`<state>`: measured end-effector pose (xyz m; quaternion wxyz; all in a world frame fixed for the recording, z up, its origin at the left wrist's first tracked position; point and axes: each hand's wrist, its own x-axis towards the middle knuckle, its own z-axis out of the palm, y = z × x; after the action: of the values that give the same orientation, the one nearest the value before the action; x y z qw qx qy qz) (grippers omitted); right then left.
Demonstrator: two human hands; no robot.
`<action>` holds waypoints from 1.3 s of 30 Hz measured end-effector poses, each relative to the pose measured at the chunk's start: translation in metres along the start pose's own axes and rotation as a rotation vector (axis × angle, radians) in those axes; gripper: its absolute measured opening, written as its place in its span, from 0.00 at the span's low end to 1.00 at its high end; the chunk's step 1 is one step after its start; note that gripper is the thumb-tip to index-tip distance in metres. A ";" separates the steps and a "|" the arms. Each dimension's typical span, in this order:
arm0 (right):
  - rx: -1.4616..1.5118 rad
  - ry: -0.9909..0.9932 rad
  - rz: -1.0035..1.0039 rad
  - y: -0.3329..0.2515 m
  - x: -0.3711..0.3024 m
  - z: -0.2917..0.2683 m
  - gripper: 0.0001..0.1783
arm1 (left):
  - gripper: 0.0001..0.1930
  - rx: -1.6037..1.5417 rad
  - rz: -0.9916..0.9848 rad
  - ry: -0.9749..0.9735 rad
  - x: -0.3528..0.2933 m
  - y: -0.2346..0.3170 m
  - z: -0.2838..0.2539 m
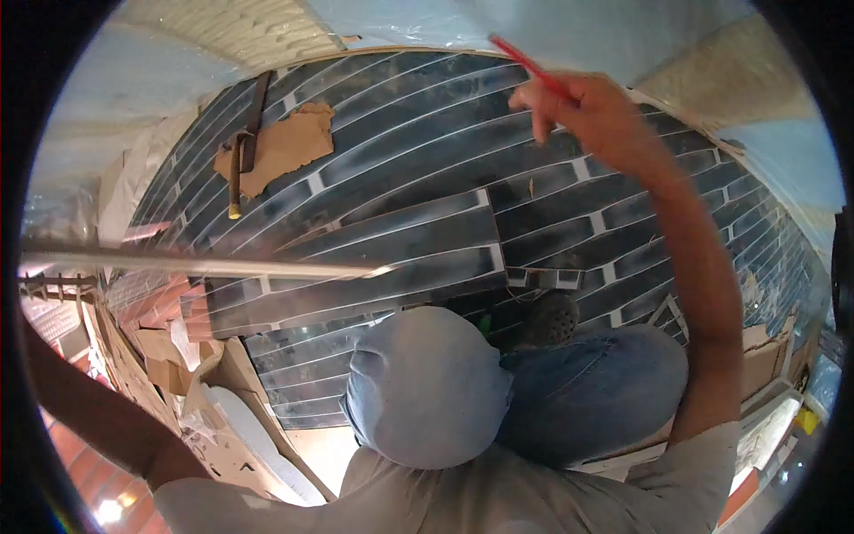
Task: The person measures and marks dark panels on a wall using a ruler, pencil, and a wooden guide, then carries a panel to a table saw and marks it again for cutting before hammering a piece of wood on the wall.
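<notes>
My right hand is raised at the top right, its fingers closed on a red pencil-like stick that points up and left. My left forearm runs out past the left edge, so the left hand cannot be seen. A long pale strip, blurred by motion, reaches in from that side toward the middle. Beneath it lies a loose dark panel with light lines, on a floor of the same pattern. My bent knees in blue jeans are close by.
A torn piece of cardboard lies at the upper left, with a hammer-like tool and a dark flat bar over it. Cardboard scraps lie at the lower left. Plastic sheeting hangs at the far side.
</notes>
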<state>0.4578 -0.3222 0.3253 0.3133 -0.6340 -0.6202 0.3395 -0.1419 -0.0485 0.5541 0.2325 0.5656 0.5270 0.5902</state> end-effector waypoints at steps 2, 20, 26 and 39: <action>-0.056 0.102 -0.210 -0.036 0.021 -0.015 0.22 | 0.25 -0.284 -0.291 -0.035 0.002 -0.037 0.027; -0.446 -0.203 -0.156 0.179 -0.020 0.067 0.22 | 0.16 -0.573 -1.230 -1.009 -0.457 -0.194 0.292; -0.463 -0.256 -0.023 0.228 -0.048 0.029 0.24 | 0.11 0.277 0.348 -0.832 -0.374 -0.234 0.239; -0.416 -0.217 0.305 0.306 -0.104 -0.018 0.25 | 0.11 0.391 0.319 -1.215 -0.416 -0.323 0.256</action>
<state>0.6479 -0.4361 0.0899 0.0536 -0.7307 -0.6038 0.3139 0.0930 -0.2097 0.0429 0.2914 0.9011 0.3092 0.0867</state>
